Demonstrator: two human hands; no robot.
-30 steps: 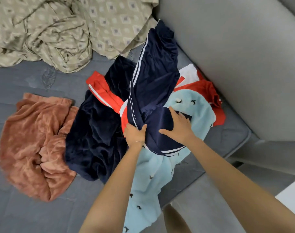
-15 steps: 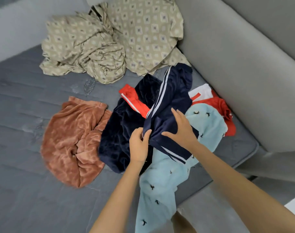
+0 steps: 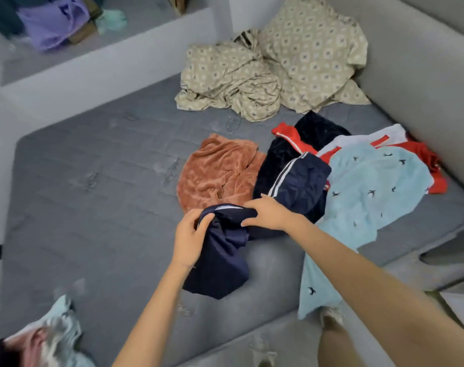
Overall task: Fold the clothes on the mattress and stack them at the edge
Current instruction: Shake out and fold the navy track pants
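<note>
Head view. The left hand (image 3: pixel 189 235) and right hand (image 3: pixel 271 213) each have their grip clamped on one bunched end of the navy striped track garment (image 3: pixel 220 266). It lies partly on the grey mattress (image 3: pixel 93 207), and its far end rests against the unfolded pile: rust velvet garment (image 3: pixel 217 170), pale blue bird-print garment (image 3: pixel 371 186) and red-and-white garment (image 3: pixel 434 160). The step appears to be separating one piece from the pile, with folding not yet begun. The next move probably calls for drawing the piece onto bare mattress, spreading it flat and aligning its edges before folding.
</note>
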